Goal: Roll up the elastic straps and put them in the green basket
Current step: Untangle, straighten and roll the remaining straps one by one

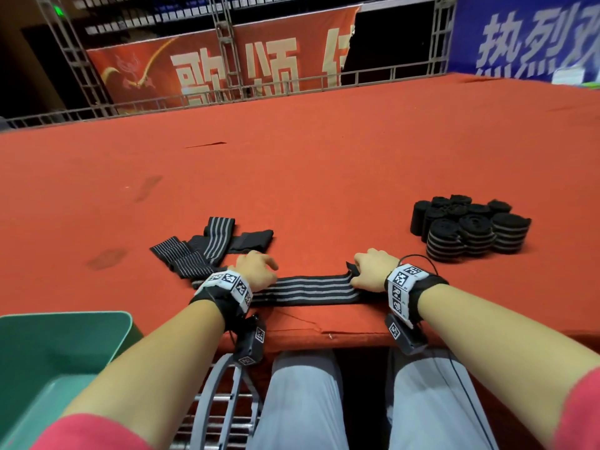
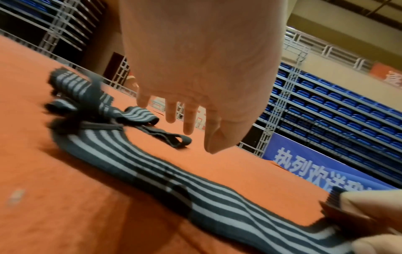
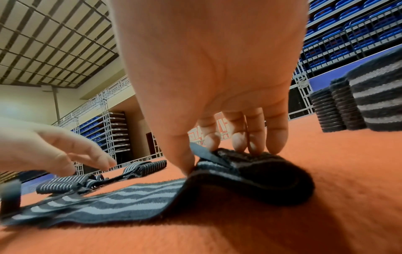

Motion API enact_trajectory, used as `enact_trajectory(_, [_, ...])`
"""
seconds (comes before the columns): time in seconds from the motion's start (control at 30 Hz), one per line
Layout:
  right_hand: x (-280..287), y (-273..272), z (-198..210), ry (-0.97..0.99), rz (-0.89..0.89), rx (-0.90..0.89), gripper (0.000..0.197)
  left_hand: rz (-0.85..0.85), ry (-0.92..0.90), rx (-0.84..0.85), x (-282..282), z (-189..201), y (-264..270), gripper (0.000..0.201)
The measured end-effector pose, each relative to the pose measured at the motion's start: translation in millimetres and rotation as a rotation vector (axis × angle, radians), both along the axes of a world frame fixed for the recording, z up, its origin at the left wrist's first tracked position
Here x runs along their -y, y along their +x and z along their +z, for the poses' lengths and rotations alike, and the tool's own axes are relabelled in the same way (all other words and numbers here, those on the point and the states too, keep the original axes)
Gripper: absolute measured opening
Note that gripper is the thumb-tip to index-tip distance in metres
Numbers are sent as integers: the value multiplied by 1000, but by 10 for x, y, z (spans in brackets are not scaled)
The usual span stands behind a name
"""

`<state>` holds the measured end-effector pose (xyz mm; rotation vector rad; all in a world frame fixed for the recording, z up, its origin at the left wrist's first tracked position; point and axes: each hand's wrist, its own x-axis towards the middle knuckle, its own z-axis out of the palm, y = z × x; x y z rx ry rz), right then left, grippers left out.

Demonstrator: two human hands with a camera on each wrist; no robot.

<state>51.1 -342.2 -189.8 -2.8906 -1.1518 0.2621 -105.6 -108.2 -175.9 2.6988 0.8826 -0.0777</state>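
A black elastic strap with grey stripes (image 1: 305, 289) (image 2: 139, 165) (image 3: 121, 197) lies flat along the near edge of the red table (image 1: 324, 164). My right hand (image 1: 370, 269) (image 3: 219, 142) pinches its right end, which is folded over into a first turn (image 3: 250, 170). My left hand (image 1: 256, 271) (image 2: 187, 123) hovers over the strap's left part with relaxed fingers, holding nothing. Several unrolled straps (image 1: 211, 248) (image 2: 91, 106) lie heaped behind the left hand. The green basket (image 1: 58, 349) sits at the lower left, below the table edge.
Several rolled straps (image 1: 470, 227) (image 3: 365, 103) stand in a cluster on the table to the right of my right hand. Metal truss railings and banners line the far table edge. A grey metal frame (image 1: 220, 401) sits under the table by my knees.
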Motion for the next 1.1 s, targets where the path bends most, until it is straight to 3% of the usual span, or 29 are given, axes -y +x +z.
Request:
enact_trajectory(0.27, [44,32,7,75,-2,-48,36,-191,-125,-18,446,-194,391,32])
enact_trajectory(0.37, [110,76,38,144,-23,-124,36,-211,-47,-61,507,-316,428,40])
enact_trajectory(0.5, [252,184,102,372,-127,-234,10,-193,32,-59,548,-395,450,40])
enact_trajectory(0.6, [460,300,214,616,-277,-254,11,-188,59,-82,579,-379,488,40])
enact_trajectory(0.7, [766,418,310,720,-392,-302,10,-168,88,-116,595,-365,538,42])
enact_trajectory(0.97, [1241,379,35,593,-508,-347,10,-120,128,-154,688,-302,605,46])
enact_trajectory(1.1, [1267,366,-78,455,-510,-247,12,-116,131,-120,663,-333,563,45])
